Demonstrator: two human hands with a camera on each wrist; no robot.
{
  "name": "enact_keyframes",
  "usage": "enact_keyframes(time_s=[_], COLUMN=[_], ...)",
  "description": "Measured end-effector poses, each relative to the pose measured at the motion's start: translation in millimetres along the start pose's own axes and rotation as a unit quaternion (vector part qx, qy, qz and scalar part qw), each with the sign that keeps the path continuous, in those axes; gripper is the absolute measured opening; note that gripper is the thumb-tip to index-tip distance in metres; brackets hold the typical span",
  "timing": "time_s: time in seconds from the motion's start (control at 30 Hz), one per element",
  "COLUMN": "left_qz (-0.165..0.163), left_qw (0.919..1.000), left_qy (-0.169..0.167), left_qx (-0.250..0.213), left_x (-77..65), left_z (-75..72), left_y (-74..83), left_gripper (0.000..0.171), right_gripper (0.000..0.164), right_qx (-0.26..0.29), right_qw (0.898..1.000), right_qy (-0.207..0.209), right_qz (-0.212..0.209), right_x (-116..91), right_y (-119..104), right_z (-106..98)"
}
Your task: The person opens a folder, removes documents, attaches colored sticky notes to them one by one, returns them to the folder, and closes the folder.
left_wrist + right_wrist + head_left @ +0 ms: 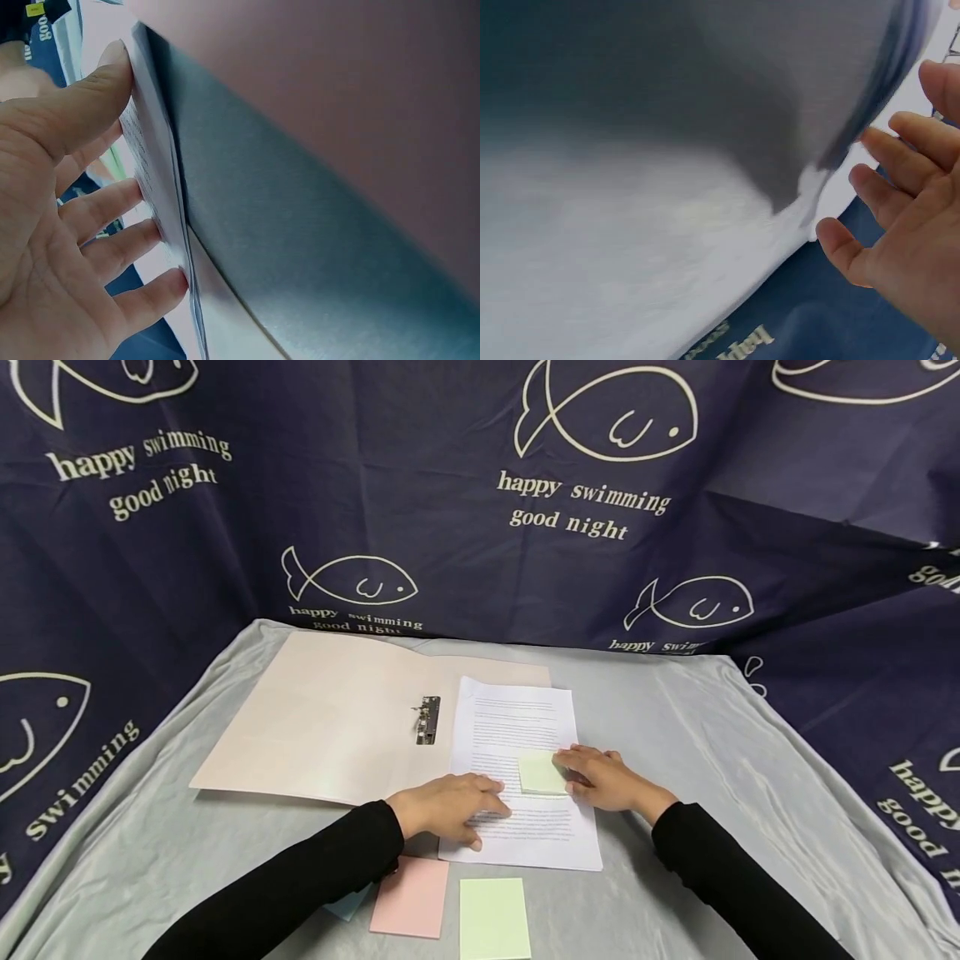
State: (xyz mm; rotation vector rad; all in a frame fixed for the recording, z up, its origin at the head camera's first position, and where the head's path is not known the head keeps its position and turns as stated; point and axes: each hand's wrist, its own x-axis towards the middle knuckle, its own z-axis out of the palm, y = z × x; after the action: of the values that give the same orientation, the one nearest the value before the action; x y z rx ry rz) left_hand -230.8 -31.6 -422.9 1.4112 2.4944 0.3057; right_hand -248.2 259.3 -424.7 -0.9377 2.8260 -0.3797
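Note:
A stack of printed paper sheets (525, 727) lies over the right side of an opened folder. On the sheets' middle right is a pale green sticky note (542, 774). My right hand (603, 778) touches this note's right edge with extended fingertips, the thumb at its lower right corner. My left hand (453, 807) rests on the lower left of the sheets, its fingers spread and pointing right. Seen from the left wrist, the fingertips of that hand lie on the printed face near the edge of the sheets (169, 157).
The cream folder (337, 718) carries a metal clip (427, 720) by its fold. Near the front lie a pink pad (411, 897), a green pad (493, 918) and a blue pad (349, 903), partly hidden by the left sleeve. A dark printed curtain (465, 502) hangs behind the cloth-covered table (667, 710).

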Motion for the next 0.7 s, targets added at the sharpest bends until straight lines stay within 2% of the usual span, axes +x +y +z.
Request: enact_keyframes(time_s=[0.17,0.33,0.5,0.7], left_qz=[0.002,-0.003,-0.008,-0.018], left_qw=[1.0000,0.9999,0.9999,0.9997], left_qy=[-0.003,-0.011,-0.013,-0.018], left_qx=[0.001,0.000,0.004,-0.001], left_x=[0.6,1.7,2.4,0.9], left_z=[0.2,-0.6,-0.9,-0.1], left_y=[-0.9,0.0,0.2,-0.6], left_gripper=[0.054,0.055,0.055,0.055], right_gripper=[0.047,0.048,0.047,0.049], right_qx=[0.006,-0.006,-0.013,-0.010], right_qw=[0.999,0.996,0.996,0.996], right_qy=[0.013,-0.015,-0.032,-0.030], right_qz=[-0.046,-0.091,-0.087,-0.084], right_x=[17,31,35,36], right_y=[-14,-28,-31,-29], right_z=[1,8,12,14])
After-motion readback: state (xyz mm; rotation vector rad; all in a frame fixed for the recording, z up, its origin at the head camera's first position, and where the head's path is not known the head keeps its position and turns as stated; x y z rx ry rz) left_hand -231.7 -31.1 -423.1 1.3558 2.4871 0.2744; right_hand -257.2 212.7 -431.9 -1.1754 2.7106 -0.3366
